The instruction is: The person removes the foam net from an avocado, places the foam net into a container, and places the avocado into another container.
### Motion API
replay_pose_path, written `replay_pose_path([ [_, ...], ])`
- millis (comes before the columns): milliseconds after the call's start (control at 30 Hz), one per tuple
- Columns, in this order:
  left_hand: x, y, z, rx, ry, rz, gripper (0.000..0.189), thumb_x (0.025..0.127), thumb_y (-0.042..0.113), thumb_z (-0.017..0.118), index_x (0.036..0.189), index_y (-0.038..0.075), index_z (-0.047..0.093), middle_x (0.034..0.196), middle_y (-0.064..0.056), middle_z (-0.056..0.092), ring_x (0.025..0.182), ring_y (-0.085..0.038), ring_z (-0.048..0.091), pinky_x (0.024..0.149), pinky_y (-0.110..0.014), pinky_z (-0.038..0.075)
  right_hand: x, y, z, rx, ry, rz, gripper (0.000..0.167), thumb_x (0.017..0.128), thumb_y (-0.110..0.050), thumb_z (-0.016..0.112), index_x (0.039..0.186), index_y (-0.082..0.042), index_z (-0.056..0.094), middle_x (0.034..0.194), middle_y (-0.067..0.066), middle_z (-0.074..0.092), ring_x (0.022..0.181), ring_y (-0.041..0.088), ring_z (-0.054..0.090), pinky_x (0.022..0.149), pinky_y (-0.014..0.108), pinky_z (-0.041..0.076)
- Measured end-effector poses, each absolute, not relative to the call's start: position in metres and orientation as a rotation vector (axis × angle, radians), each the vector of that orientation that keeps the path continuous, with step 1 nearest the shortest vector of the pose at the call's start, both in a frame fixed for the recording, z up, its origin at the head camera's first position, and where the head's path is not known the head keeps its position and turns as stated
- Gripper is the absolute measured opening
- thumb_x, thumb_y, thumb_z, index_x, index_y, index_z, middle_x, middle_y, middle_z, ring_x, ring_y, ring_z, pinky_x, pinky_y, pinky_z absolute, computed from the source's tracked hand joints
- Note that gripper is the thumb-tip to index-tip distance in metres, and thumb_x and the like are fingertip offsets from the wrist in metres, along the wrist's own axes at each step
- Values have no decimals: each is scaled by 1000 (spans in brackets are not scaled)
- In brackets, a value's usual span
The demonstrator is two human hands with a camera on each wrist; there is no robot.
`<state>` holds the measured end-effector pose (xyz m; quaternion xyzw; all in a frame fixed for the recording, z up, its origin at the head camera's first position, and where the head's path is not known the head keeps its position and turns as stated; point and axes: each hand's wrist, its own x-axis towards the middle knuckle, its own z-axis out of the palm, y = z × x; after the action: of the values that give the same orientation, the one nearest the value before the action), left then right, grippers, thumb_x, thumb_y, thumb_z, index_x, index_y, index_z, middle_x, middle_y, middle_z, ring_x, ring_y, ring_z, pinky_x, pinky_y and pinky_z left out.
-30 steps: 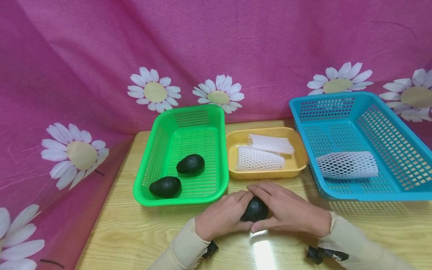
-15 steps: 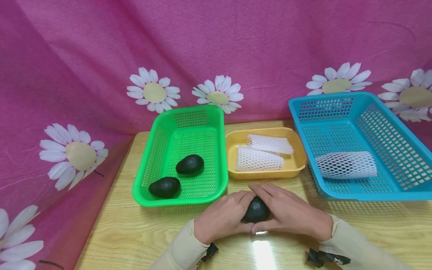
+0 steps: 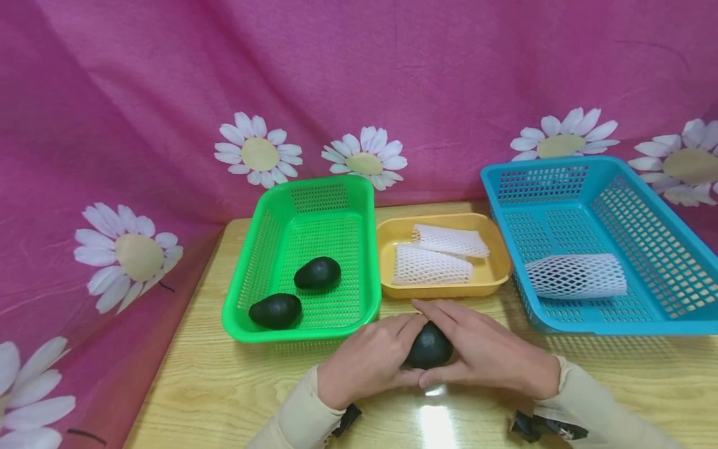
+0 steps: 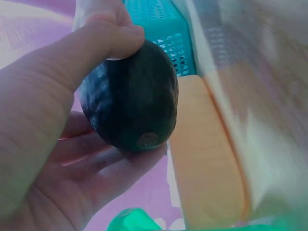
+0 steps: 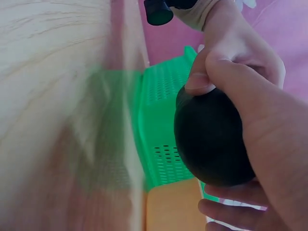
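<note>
Between my two hands is a dark avocado (image 3: pixel 430 347), held just in front of the yellow tray (image 3: pixel 387 289). My left hand (image 3: pixel 374 355) curls round its left side, thumb toward me; in the left wrist view the round stem scar shows on the avocado (image 4: pixel 137 106). From the other side my right hand (image 3: pixel 487 347) grips it too, and both thumb tips meet at the near side. In the right wrist view the avocado's smooth dark skin (image 5: pixel 211 139) sits against the thumb and fingers. Two more avocados, one nearer (image 3: pixel 276 311) and one farther (image 3: pixel 318 273), lie in the green basket (image 3: pixel 374 262).
Two white foam net sleeves (image 3: pixel 432 264) lie in the yellow tray. At the right a blue basket (image 3: pixel 561 327) holds a foam net sleeve (image 3: pixel 578 275) with something dark inside. A pink flowered cloth (image 3: pixel 359 75) hangs behind the wooden table (image 3: pixel 191 386).
Both hands keep hold of the avocado, which has shifted very slightly to the right. The baskets, tray and their contents stay as they were.
</note>
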<state>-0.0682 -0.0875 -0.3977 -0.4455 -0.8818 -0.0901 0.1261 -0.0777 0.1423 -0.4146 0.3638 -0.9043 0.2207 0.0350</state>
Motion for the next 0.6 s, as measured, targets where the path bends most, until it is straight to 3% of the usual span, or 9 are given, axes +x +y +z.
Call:
replay_pose_path([
  [367,-70,-95,-382,-1258,-2475,-366,73,83,48,84,136,6,59,122,-4,73,110,-12,72,92,-24,61,-81,141,-399,1111,-2774,675,107,80,-79,67,162,-19,34,153,-8,51,139,12,52,111,41,53],
  [600,-72,-105,-375,-1203,-2428,-381,69,80,39,87,132,3,60,119,-7,73,106,-15,74,88,-25,63,-90,140,-393,1139,-2663,641,105,79,-73,74,158,-14,40,147,2,57,133,20,59,106,45,55],
])
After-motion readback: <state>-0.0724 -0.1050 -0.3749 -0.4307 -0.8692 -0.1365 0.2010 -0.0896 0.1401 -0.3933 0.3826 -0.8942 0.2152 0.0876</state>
